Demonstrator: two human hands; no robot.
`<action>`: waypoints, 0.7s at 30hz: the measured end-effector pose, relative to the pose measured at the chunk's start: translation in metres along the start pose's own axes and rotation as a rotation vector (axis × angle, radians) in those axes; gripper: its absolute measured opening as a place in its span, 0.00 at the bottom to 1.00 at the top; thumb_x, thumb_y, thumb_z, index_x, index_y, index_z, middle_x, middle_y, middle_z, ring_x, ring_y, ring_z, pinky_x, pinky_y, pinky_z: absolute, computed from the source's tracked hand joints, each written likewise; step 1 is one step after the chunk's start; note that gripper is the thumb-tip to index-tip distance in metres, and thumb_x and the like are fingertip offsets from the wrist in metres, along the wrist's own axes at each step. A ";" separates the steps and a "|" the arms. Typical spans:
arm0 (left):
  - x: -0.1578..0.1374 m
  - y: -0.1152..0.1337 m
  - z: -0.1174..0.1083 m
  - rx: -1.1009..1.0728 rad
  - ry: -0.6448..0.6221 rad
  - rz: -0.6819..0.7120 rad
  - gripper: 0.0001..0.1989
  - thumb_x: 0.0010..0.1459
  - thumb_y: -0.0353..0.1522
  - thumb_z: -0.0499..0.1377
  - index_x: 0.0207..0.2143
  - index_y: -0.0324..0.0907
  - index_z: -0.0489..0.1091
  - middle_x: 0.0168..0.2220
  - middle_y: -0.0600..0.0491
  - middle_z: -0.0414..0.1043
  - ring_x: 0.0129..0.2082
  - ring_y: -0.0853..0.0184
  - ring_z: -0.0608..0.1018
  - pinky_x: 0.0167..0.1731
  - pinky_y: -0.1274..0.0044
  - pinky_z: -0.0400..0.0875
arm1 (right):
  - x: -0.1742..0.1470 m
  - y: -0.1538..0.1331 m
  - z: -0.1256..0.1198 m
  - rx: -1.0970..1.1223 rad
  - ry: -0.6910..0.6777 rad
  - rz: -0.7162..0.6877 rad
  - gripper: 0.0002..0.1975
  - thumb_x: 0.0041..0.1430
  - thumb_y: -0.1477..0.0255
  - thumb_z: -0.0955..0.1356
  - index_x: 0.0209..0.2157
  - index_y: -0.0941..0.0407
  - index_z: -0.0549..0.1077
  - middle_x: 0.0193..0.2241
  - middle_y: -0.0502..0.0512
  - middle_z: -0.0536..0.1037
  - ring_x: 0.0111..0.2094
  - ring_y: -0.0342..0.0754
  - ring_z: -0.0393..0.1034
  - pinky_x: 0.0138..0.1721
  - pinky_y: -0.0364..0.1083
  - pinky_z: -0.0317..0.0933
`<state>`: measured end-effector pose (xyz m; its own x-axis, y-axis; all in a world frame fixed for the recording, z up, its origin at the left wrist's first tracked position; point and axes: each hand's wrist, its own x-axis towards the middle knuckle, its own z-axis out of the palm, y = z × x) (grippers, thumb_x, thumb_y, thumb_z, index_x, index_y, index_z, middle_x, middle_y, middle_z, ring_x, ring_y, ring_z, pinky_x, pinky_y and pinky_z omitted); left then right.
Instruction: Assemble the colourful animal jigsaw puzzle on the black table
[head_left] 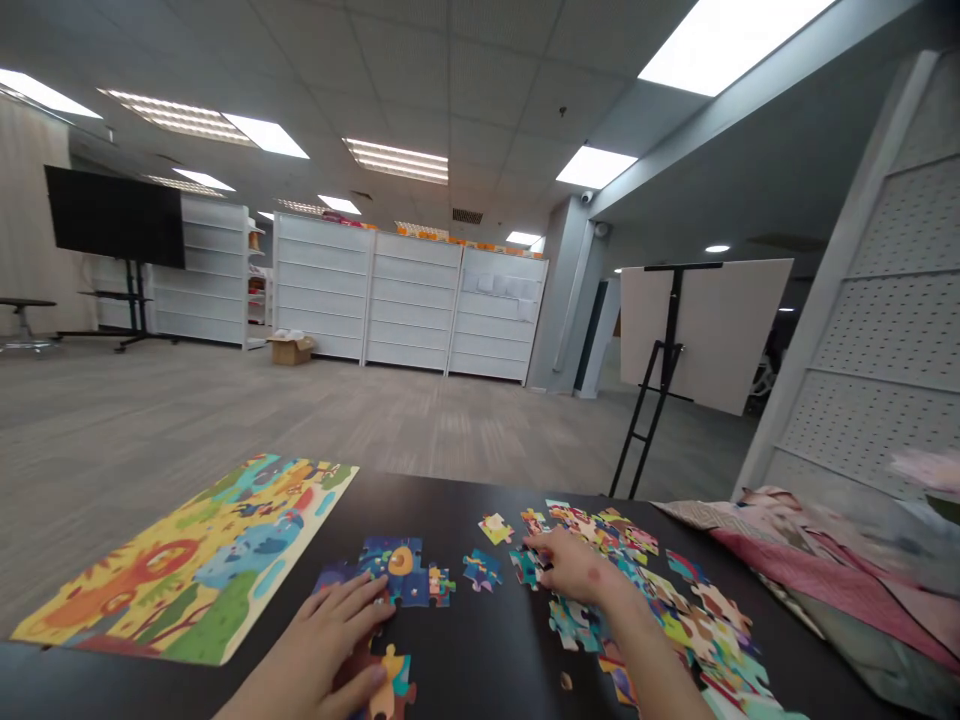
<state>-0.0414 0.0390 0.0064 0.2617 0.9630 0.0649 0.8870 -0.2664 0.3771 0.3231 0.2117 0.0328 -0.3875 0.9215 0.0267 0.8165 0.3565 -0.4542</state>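
My left hand (pixel 330 640) lies spread over a group of joined dark-blue jigsaw pieces (pixel 409 590), its fingers covering part of them. Near its thumb is an orange and teal jigsaw piece (pixel 394 680). My right hand (pixel 570 565) reaches to the left edge of a loose pile of jigsaw pieces (pixel 660 590). Its index finger is stretched out, with a teal jigsaw piece (pixel 525 567) just beside the fingertips; the remaining fingers are partly hidden. Between the hands lie a single blue jigsaw piece (pixel 481 570) and a yellow-green one (pixel 496 528).
A colourful animal picture sheet (pixel 202 560) lies at the left on the black table (pixel 450 510). Folded pink and grey cloth (pixel 847 570) is at the right edge. Beyond the table stand an easel board (pixel 705 330), white shelves (pixel 416 300), a cardboard box (pixel 291 348) and a screen (pixel 116 220).
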 end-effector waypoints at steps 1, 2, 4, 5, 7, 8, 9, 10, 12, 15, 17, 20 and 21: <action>-0.001 0.002 -0.002 -0.003 -0.005 -0.003 0.25 0.65 0.51 0.50 0.63 0.62 0.61 0.70 0.57 0.52 0.70 0.55 0.56 0.67 0.51 0.49 | 0.000 0.001 0.000 -0.008 -0.001 0.009 0.31 0.38 0.79 0.71 0.48 0.47 0.81 0.46 0.57 0.81 0.47 0.59 0.75 0.48 0.49 0.63; -0.002 0.005 -0.004 -0.005 -0.008 -0.009 0.25 0.66 0.50 0.51 0.63 0.62 0.61 0.70 0.57 0.52 0.70 0.55 0.56 0.68 0.52 0.48 | 0.001 0.002 0.000 -0.016 -0.003 0.012 0.32 0.39 0.79 0.70 0.50 0.47 0.80 0.47 0.58 0.80 0.49 0.59 0.74 0.50 0.50 0.63; -0.005 0.009 -0.009 -0.012 -0.013 -0.021 0.25 0.65 0.50 0.51 0.63 0.61 0.61 0.70 0.57 0.53 0.70 0.55 0.55 0.68 0.52 0.48 | 0.002 0.000 0.003 -0.051 -0.026 -0.011 0.35 0.40 0.79 0.69 0.53 0.46 0.77 0.51 0.58 0.77 0.53 0.59 0.71 0.54 0.50 0.60; -0.005 0.012 -0.012 -0.017 -0.014 -0.022 0.25 0.65 0.50 0.52 0.63 0.60 0.61 0.70 0.56 0.53 0.70 0.55 0.55 0.68 0.52 0.48 | 0.003 -0.001 0.004 -0.080 -0.047 -0.025 0.36 0.41 0.80 0.69 0.55 0.46 0.76 0.54 0.59 0.75 0.55 0.58 0.70 0.56 0.49 0.59; -0.006 0.016 -0.016 -0.026 -0.013 -0.014 0.25 0.65 0.50 0.52 0.63 0.59 0.62 0.70 0.56 0.54 0.70 0.55 0.56 0.68 0.52 0.49 | 0.005 -0.004 0.007 -0.143 -0.094 -0.043 0.37 0.42 0.81 0.67 0.57 0.48 0.74 0.56 0.60 0.73 0.57 0.57 0.68 0.57 0.49 0.58; -0.006 0.017 -0.018 -0.031 -0.008 -0.008 0.25 0.65 0.49 0.53 0.62 0.59 0.62 0.70 0.56 0.55 0.70 0.55 0.57 0.68 0.52 0.50 | 0.006 -0.006 0.008 -0.169 -0.111 -0.043 0.37 0.42 0.81 0.67 0.57 0.49 0.74 0.55 0.61 0.73 0.56 0.57 0.69 0.57 0.49 0.58; -0.007 0.018 -0.019 -0.034 0.001 -0.001 0.24 0.66 0.49 0.53 0.62 0.58 0.63 0.70 0.55 0.56 0.69 0.56 0.57 0.68 0.53 0.50 | 0.007 -0.008 0.008 -0.183 -0.119 -0.039 0.36 0.42 0.81 0.68 0.57 0.50 0.75 0.54 0.61 0.73 0.55 0.57 0.69 0.56 0.48 0.59; -0.007 0.019 -0.020 -0.037 0.008 0.005 0.24 0.65 0.48 0.53 0.62 0.58 0.64 0.69 0.55 0.56 0.69 0.56 0.58 0.67 0.53 0.51 | 0.007 -0.009 0.007 -0.191 -0.119 -0.038 0.34 0.42 0.80 0.69 0.55 0.51 0.76 0.52 0.61 0.74 0.54 0.57 0.70 0.55 0.48 0.60; -0.007 0.021 -0.021 -0.046 0.021 0.010 0.24 0.65 0.48 0.54 0.61 0.57 0.64 0.69 0.54 0.57 0.69 0.56 0.59 0.67 0.53 0.50 | 0.008 -0.011 0.005 -0.202 -0.120 -0.037 0.30 0.40 0.77 0.71 0.51 0.54 0.77 0.50 0.60 0.75 0.52 0.57 0.70 0.53 0.48 0.61; -0.008 0.021 -0.021 -0.063 0.030 0.011 0.24 0.64 0.49 0.55 0.61 0.56 0.65 0.69 0.53 0.58 0.69 0.54 0.59 0.67 0.52 0.50 | 0.006 -0.017 0.001 -0.166 -0.122 -0.016 0.26 0.37 0.73 0.75 0.43 0.56 0.77 0.47 0.59 0.75 0.48 0.57 0.70 0.47 0.47 0.63; -0.009 0.021 -0.021 -0.066 0.029 0.009 0.24 0.64 0.48 0.55 0.61 0.55 0.65 0.69 0.52 0.58 0.69 0.54 0.59 0.67 0.52 0.50 | 0.003 -0.024 -0.002 -0.056 -0.131 -0.018 0.22 0.36 0.72 0.75 0.39 0.56 0.75 0.40 0.55 0.76 0.41 0.53 0.71 0.39 0.45 0.62; -0.008 0.022 -0.022 -0.052 0.027 0.001 0.24 0.64 0.47 0.56 0.61 0.55 0.65 0.69 0.53 0.58 0.68 0.55 0.59 0.67 0.53 0.50 | -0.004 -0.044 -0.004 0.270 -0.227 -0.091 0.15 0.42 0.72 0.72 0.36 0.55 0.71 0.26 0.46 0.71 0.29 0.45 0.66 0.28 0.42 0.58; -0.007 0.023 -0.022 -0.047 0.027 -0.002 0.24 0.64 0.46 0.57 0.60 0.55 0.65 0.68 0.53 0.58 0.68 0.55 0.59 0.67 0.53 0.50 | -0.007 -0.053 -0.003 0.398 -0.277 -0.122 0.15 0.45 0.71 0.71 0.38 0.55 0.70 0.24 0.44 0.68 0.26 0.44 0.65 0.27 0.42 0.57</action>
<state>-0.0313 0.0269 0.0353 0.2487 0.9645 0.0885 0.8684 -0.2626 0.4206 0.2842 0.1867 0.0591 -0.6137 0.7815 -0.1123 0.5521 0.3231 -0.7687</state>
